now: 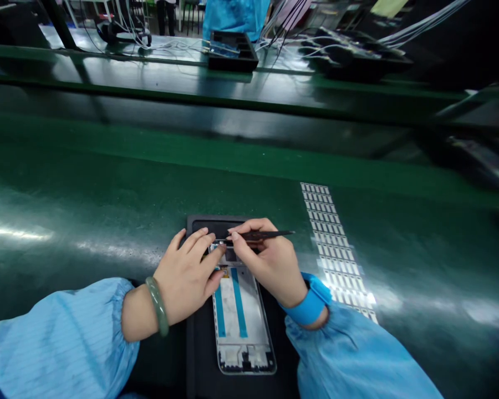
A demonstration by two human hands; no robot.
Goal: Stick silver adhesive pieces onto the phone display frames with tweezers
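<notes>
Blue sleeves [62, 338], left hand [187, 274] spread on blue-striped phone frame [241, 316], right hand [266, 266] pinching tweezers [266, 235]

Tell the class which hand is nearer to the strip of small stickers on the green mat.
Right. The right hand, holding tweezers, sits just left of the strip of small stickers; the left hand sits farther left, beyond the right hand.

My right hand [268, 263] pinches dark tweezers [266, 235], their tips reaching left to the top of the phone frame [241, 327], just under my left hand [187, 271]. The frame lies flat, lengthwise beneath both hands, pale inside, with two blue strips [228, 302] running along it.
</notes>
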